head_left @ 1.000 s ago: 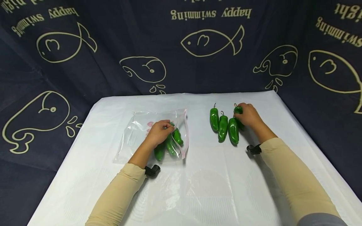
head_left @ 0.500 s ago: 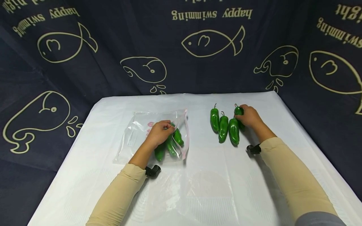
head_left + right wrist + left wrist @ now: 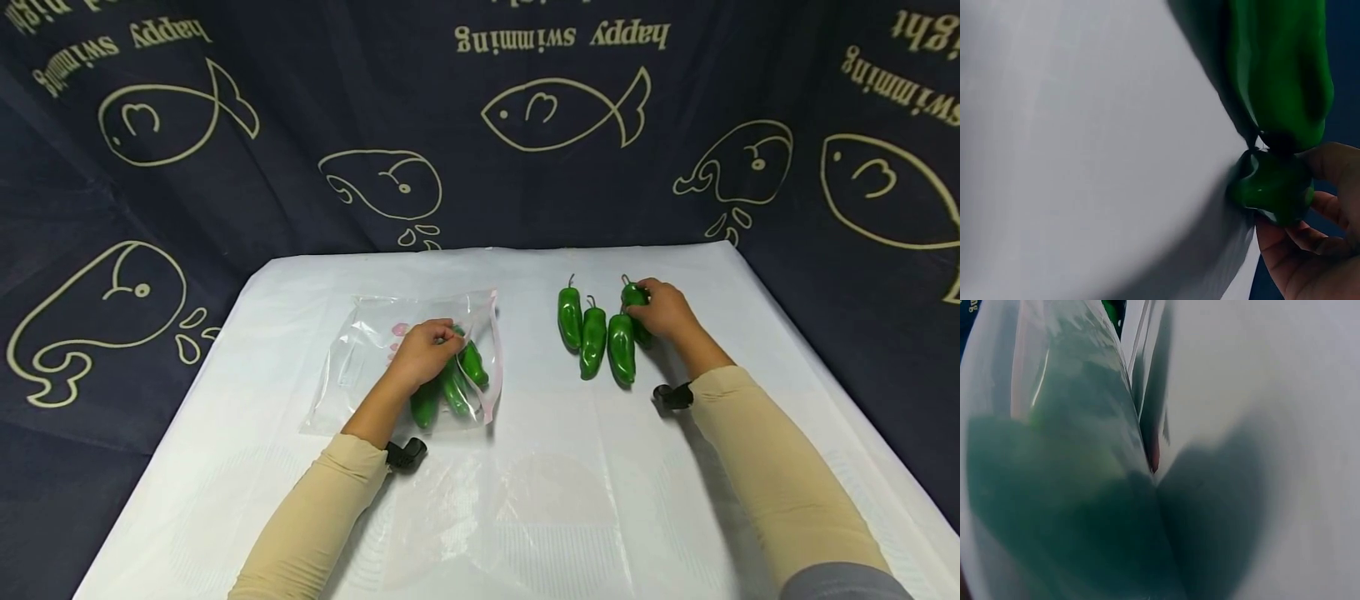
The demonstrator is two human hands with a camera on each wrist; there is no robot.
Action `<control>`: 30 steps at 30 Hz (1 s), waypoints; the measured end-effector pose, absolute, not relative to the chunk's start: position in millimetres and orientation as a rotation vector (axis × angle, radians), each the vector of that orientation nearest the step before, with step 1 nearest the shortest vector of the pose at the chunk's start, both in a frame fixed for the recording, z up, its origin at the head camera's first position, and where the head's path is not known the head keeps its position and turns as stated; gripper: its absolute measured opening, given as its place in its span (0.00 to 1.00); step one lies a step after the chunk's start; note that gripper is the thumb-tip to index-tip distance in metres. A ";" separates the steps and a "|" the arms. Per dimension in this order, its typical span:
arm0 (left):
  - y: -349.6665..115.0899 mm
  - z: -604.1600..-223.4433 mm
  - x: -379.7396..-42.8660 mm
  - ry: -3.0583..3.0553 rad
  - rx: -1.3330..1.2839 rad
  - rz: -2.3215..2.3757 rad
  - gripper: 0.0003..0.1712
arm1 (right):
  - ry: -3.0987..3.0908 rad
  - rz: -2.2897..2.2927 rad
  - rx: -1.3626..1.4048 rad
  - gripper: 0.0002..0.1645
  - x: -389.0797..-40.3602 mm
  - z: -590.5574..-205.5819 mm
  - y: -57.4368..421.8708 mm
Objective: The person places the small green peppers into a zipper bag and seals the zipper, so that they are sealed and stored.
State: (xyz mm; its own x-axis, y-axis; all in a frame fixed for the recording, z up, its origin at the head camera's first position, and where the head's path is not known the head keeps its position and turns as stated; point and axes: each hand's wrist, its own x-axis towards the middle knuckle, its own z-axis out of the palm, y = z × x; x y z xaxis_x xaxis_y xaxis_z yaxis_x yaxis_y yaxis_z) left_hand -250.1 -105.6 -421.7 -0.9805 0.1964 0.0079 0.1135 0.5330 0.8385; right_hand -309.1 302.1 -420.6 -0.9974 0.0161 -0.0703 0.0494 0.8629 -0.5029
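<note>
A clear zip bag (image 3: 345, 367) with a pink-edged mouth lies on the left, several green peppers (image 3: 424, 404) inside it. My left hand (image 3: 418, 358) pinches the bag's upper film near the mouth; in the left wrist view the film (image 3: 1085, 381) and blurred green fill the left side, and my fingers are hidden. On the right, my right hand (image 3: 666, 312) grips a green pepper (image 3: 633, 294) by its sides, thumb on the near side. The right wrist view shows this pepper (image 3: 1275, 187) end-on between my fingers, right against another pepper (image 3: 1285, 69).
Three more green peppers lie beside the gripped one: the leftmost pepper (image 3: 570, 317), a middle pepper (image 3: 593, 342) and a nearer pepper (image 3: 621, 350). All rest on a white-covered table (image 3: 555, 517). A dark curtain (image 3: 465, 208) with fish drawings hangs behind.
Almost nothing differs. My right hand has shifted very slightly on the pepper; my left hand stays at the bag.
</note>
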 end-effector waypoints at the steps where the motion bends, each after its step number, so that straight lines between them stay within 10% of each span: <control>1: -105.7 -421.8 -250.0 2.673 0.271 1.454 0.12 | 2.971 -0.810 0.049 0.36 -308.6 -420.2 302.8; 30: -104.9 -421.4 -251.0 2.699 0.284 1.438 0.12 | 2.992 -1.094 0.066 0.37 -281.6 -391.5 288.0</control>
